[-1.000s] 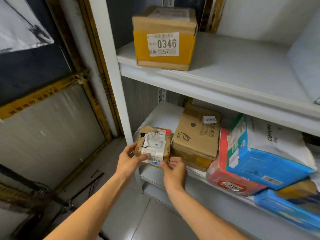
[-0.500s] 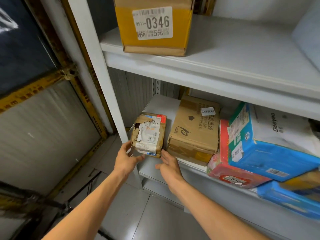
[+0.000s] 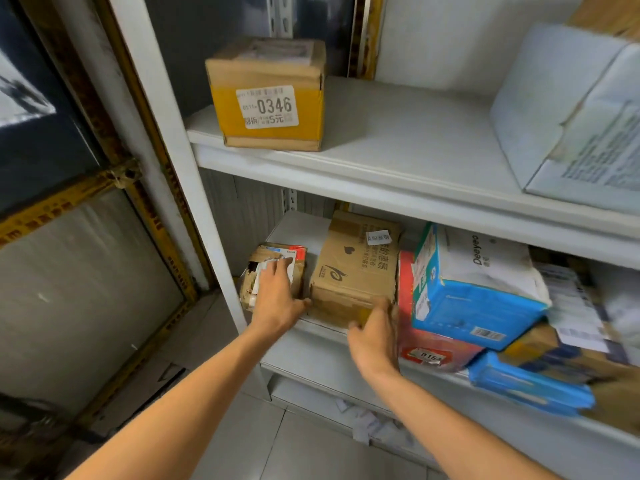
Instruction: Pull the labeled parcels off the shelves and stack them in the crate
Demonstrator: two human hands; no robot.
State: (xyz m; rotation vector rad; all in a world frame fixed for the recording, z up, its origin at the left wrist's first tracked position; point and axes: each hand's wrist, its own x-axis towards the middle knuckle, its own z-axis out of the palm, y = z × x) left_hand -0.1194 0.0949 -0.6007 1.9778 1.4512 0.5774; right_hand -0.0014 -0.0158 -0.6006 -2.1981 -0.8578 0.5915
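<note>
Since 0.5 s ago: right hand had shifted rightward off the small torn parcel to the lower right front corner of the brown carton. The left hand had moved up onto the small parcel's face.

Grip: left fingers lay fairly straight across the torn label, thumb toward the gap beside the carton, with no curl round the parcel seen. The right hand was motion-blurred. Its fingertips met the carton corner, but I could not tell whether they had closed on it.

Location: both parcels sat at the left end of the lower shelf, just beside each other, neither lifted. The crate was out of view.

Risks (judgement):
- The carton's right side touched the red parcel, on which the blue-and-white box leaned. Dragging the carton out could unsettle that pile.
- The carton's front lower edge looked crushed, so a one-corner hold might slip.
- The small parcel's wrapping was ragged, and a flat palm could peel the label further.
</note>
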